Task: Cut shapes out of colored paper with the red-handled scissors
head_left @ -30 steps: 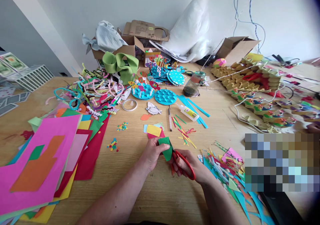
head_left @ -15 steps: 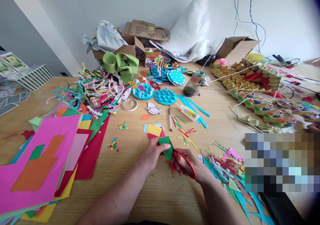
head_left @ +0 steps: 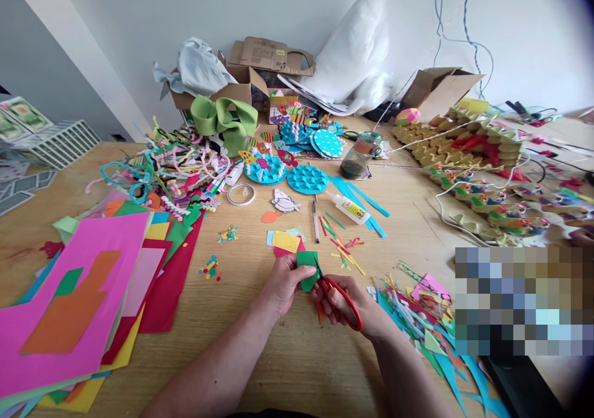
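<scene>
My left hand [head_left: 284, 282] pinches a small green paper piece [head_left: 307, 271] between thumb and fingers. My right hand [head_left: 346, 300] is wrapped round the handles of red scissors [head_left: 350, 314], whose dark blades meet the right edge of the green paper. Below the scissors a bit of orange paper [head_left: 320, 311] shows beside my right fingers. Just beyond my left hand lie a yellow paper piece [head_left: 286, 241] and pink and pale blue pieces. Farther off are a white fish cutout [head_left: 284, 200], an orange fish shape [head_left: 271, 217], a pen [head_left: 316, 223] and a glue bottle [head_left: 351, 209].
Coloured sheets [head_left: 120, 238] are stacked at the left, paper scraps [head_left: 431, 325] heaped at the right. Blue discs [head_left: 307, 179], pipe cleaners [head_left: 158, 164] and a glass jar [head_left: 361, 157] stand farther back. Egg trays [head_left: 482, 186] and part of another person's hand [head_left: 582, 237] are at the right.
The green paper has turned more upright in my left hand and risen slightly. The scissor blades now look a little parted at its right edge.
</scene>
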### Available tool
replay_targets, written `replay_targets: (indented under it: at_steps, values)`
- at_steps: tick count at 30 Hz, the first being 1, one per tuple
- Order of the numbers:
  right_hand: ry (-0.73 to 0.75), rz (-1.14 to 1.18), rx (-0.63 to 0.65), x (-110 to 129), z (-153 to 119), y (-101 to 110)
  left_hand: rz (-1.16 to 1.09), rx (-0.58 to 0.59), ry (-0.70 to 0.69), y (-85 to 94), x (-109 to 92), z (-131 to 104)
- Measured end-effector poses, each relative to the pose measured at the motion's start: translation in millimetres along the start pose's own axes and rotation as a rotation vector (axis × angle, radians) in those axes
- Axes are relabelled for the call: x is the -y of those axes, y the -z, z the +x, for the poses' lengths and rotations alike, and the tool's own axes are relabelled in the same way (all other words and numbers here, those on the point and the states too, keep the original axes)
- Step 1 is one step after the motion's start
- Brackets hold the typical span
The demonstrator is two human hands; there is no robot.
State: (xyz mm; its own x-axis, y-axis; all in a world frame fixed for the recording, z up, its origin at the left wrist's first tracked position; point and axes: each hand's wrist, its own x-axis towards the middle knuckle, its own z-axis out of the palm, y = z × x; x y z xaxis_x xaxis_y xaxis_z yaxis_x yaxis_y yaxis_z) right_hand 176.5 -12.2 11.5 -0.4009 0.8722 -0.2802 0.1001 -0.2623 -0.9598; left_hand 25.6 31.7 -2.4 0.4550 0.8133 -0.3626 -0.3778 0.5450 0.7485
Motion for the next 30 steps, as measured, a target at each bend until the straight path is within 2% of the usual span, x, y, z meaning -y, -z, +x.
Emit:
replay_targets:
  at_steps: [13, 21, 30]
  values:
    - [0.029, -0.004, 0.015, -4.1, -1.5, 2.3, -0.017, 0.046, -0.021, 0.2, -0.4, -0.3]
    - [0.049, -0.02, 0.01, 1.7, -1.4, 0.4, 0.005, 0.032, 0.015, 3.7, 1.0, 0.1]
    - [0.055, -0.017, 0.019, -2.3, 0.4, 2.5, -0.01, 0.013, 0.014, 3.9, 1.9, 1.8]
